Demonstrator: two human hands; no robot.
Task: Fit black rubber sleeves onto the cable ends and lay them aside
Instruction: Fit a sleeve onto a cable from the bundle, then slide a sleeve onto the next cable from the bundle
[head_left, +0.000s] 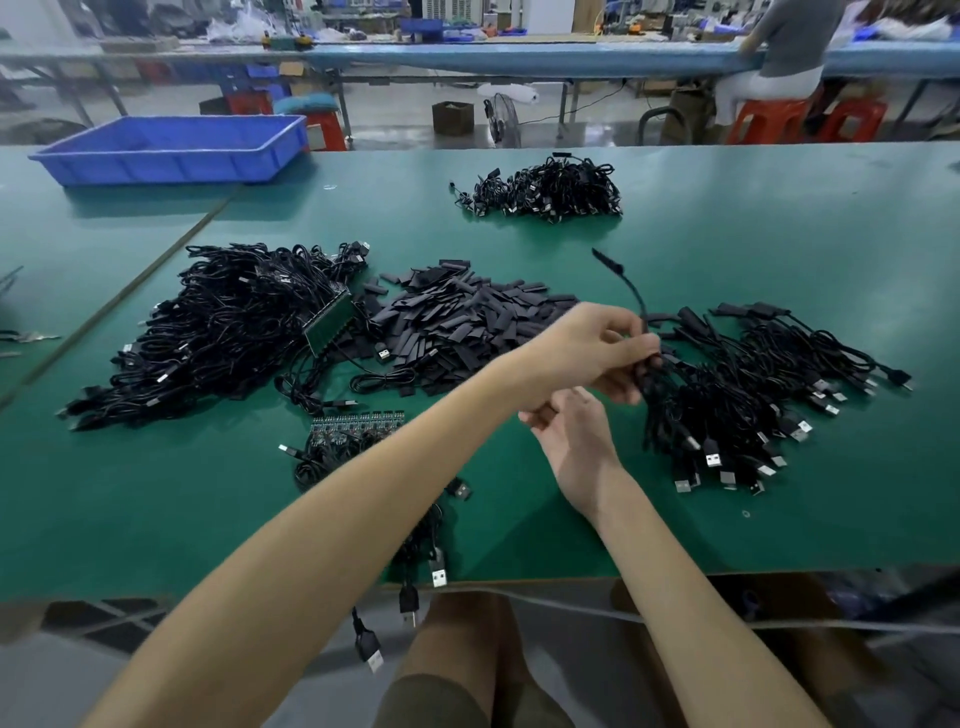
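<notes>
My left hand (597, 345) reaches across to the right and pinches a black cable (631, 291) just above the right-hand heap of USB cables (753, 400). The cable's free end sticks up and back. Under it, my right hand (574, 431) is palm up with fingers partly curled; whether it holds anything is hidden by the left hand. A heap of flat black rubber sleeves (457, 322) lies in the middle of the green table (779, 234). Another big tangle of cables (223, 327) lies to the left.
A smaller cable heap (545, 192) sits farther back. A blue plastic tray (171, 148) stands at the back left. Small circuit boards (358, 423) and loose USB cables (431, 551) lie near the front edge. Across the aisle a person sits at another bench (779, 47).
</notes>
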